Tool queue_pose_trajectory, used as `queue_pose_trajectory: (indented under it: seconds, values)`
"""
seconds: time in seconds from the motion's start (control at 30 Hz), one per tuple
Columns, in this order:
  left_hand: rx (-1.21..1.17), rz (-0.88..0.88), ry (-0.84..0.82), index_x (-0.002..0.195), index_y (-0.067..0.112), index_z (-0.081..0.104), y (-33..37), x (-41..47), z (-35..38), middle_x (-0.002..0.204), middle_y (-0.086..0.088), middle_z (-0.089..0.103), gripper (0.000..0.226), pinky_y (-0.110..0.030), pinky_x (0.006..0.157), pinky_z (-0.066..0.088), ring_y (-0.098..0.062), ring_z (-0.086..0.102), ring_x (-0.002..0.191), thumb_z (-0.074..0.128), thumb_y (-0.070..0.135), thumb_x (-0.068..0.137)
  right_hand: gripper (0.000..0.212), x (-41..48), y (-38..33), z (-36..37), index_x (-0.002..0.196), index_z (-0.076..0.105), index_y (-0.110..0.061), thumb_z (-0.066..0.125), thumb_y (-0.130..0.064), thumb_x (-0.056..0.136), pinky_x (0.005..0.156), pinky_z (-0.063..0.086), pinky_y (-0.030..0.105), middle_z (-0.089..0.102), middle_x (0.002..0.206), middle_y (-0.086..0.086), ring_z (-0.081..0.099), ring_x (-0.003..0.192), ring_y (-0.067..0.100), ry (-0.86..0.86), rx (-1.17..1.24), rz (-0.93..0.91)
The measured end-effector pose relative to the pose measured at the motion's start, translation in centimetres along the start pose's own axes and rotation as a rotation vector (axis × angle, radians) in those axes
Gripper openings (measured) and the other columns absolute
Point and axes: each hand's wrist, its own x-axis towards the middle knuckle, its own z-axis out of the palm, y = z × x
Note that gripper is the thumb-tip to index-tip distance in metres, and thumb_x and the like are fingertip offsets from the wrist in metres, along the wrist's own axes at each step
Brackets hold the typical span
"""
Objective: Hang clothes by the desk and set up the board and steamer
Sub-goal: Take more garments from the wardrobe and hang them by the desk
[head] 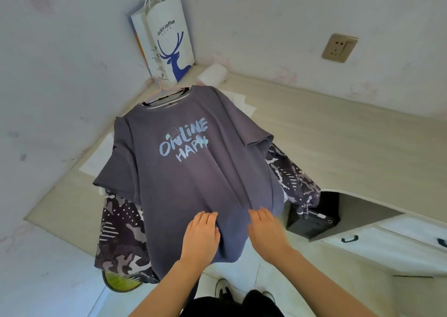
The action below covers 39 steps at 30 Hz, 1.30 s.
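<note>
T-shirt [193, 171] sits centre frame, on a hanger [164, 90] at its 12 o'clock. A long-sleeved garment [121, 232] hangs behind it, sticking out at 7 and 3 o'clock. Both hang in front of the desk [350, 142], which wraps behind them from 9 round to 3.

Desk corner, 12 o'clock: coffee paper bag [171, 40] stands against the wall, with a second bag [139, 36] just behind it at its 10. A tissue pack [212, 73] is just beside it at its 4.

Paper sheets [100, 155] lie on the desk at the T-shirt's 9 and 1. Wall socket [338, 48] is above the desk at 2.

Under the desk at 4: box-shaped device [312, 220] in the recess, drawers [377, 246] at its 4.

Left hand [202, 232] and right hand [266, 227] lie flat on the T-shirt's lower front at 6, side by side, apart. Shoe [223, 289] is on the floor below them.
</note>
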Motion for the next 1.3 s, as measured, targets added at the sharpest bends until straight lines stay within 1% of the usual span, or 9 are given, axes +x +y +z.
queue_pose_trajectory:
  seconds: [0.03, 0.17, 0.3, 0.43, 0.6, 0.73, 0.97, 1.1, 1.3]
  values:
    - [-0.013, 0.027, 0.002, 0.111, 0.015, 0.069, 0.6, -0.1, 0.2, 0.101, 0.003, 0.071, 0.038, -0.031, 0.079, 0.057, -0.018, 0.067, 0.098, 0.079, 0.022, 0.074, 0.039, -1.0, 0.3, 0.3, 0.117, 0.064, -0.010, 0.045, -0.030, 0.090, 0.094, 0.050, 0.039, 0.065, 0.113, 0.006, 0.059, 0.112, 0.033, -0.004, 0.025, 0.016]
    - [-0.006, 0.172, 0.035, 0.102, 0.013, 0.072, 4.0, -0.6, 0.2, 0.089, 0.003, 0.072, 0.039, -0.027, 0.068, 0.058, -0.017, 0.069, 0.086, 0.085, 0.019, 0.066, 0.034, -6.1, 1.1, -1.1, 0.115, 0.061, -0.010, 0.066, -0.022, 0.083, 0.092, 0.049, 0.036, 0.065, 0.111, 0.007, 0.060, 0.109, 0.030, 0.027, 0.195, 0.146]
    - [-0.048, 0.311, 0.032, 0.104, 0.013, 0.070, 8.4, -2.3, 0.3, 0.091, 0.003, 0.070, 0.032, -0.029, 0.066, 0.056, -0.018, 0.067, 0.087, 0.077, 0.017, 0.074, 0.046, -11.6, 2.7, -2.4, 0.145, 0.032, -0.010, 0.036, -0.027, 0.102, 0.115, 0.022, 0.033, 0.039, 0.147, 0.009, 0.029, 0.139, 0.026, 0.031, 0.193, 0.266]
    - [-0.090, 0.401, -0.021, 0.112, 0.014, 0.067, 14.0, -5.0, 0.7, 0.097, 0.003, 0.070, 0.038, -0.028, 0.067, 0.054, -0.017, 0.066, 0.093, 0.077, 0.018, 0.076, 0.046, -18.3, 4.7, -3.0, 0.147, 0.028, -0.009, 0.030, -0.025, 0.104, 0.117, 0.014, 0.034, 0.029, 0.154, 0.009, 0.018, 0.145, 0.026, 0.039, 0.204, 0.364]
    - [-0.126, 0.577, -0.079, 0.110, 0.012, 0.068, 21.3, -10.3, 1.9, 0.091, 0.002, 0.071, 0.040, -0.027, 0.064, 0.056, -0.017, 0.067, 0.084, 0.081, 0.018, 0.072, 0.046, -28.1, 7.1, -1.5, 0.146, 0.030, -0.007, 0.029, -0.025, 0.104, 0.118, 0.014, 0.034, 0.031, 0.153, 0.009, 0.017, 0.146, 0.025, 0.126, 0.252, 0.492]
    - [-0.146, 0.675, -0.160, 0.116, 0.013, 0.065, 26.7, -15.0, 2.7, 0.096, 0.003, 0.070, 0.036, -0.028, 0.069, 0.055, -0.017, 0.065, 0.090, 0.073, 0.020, 0.081, 0.049, -35.4, 8.4, 1.1, 0.147, 0.029, -0.008, 0.031, -0.031, 0.103, 0.117, 0.016, 0.033, 0.036, 0.151, 0.008, 0.021, 0.145, 0.024, 0.177, 0.314, 0.641]
    - [-0.143, 0.911, -0.216, 0.124, 0.013, 0.060, 36.0, -22.3, 5.5, 0.109, 0.004, 0.069, 0.037, -0.029, 0.077, 0.054, -0.016, 0.062, 0.101, 0.063, 0.023, 0.089, 0.040, -49.0, 10.0, 6.2, 0.120, 0.062, -0.007, 0.065, -0.029, 0.087, 0.093, 0.052, 0.039, 0.068, 0.113, 0.008, 0.061, 0.113, 0.030, 0.240, 0.283, 0.918]
    - [-0.151, 1.024, -0.290, 0.128, 0.014, 0.058, 40.3, -26.9, 6.8, 0.113, 0.005, 0.067, 0.037, -0.029, 0.080, 0.052, -0.016, 0.059, 0.105, 0.057, 0.026, 0.093, 0.039, -55.1, 9.9, 7.5, 0.121, 0.060, -0.008, 0.062, -0.030, 0.089, 0.097, 0.048, 0.038, 0.067, 0.114, 0.007, 0.059, 0.116, 0.029, 0.271, 0.284, 1.046]
    - [-0.111, 1.206, -0.328, 0.118, 0.014, 0.065, 45.8, -31.1, 8.6, 0.100, 0.005, 0.070, 0.034, -0.029, 0.072, 0.055, -0.017, 0.064, 0.094, 0.067, 0.024, 0.085, 0.043, -61.6, 10.2, 8.8, 0.136, 0.047, -0.010, 0.045, -0.031, 0.099, 0.111, 0.031, 0.038, 0.054, 0.135, 0.007, 0.040, 0.134, 0.028, 0.303, 0.365, 1.207]
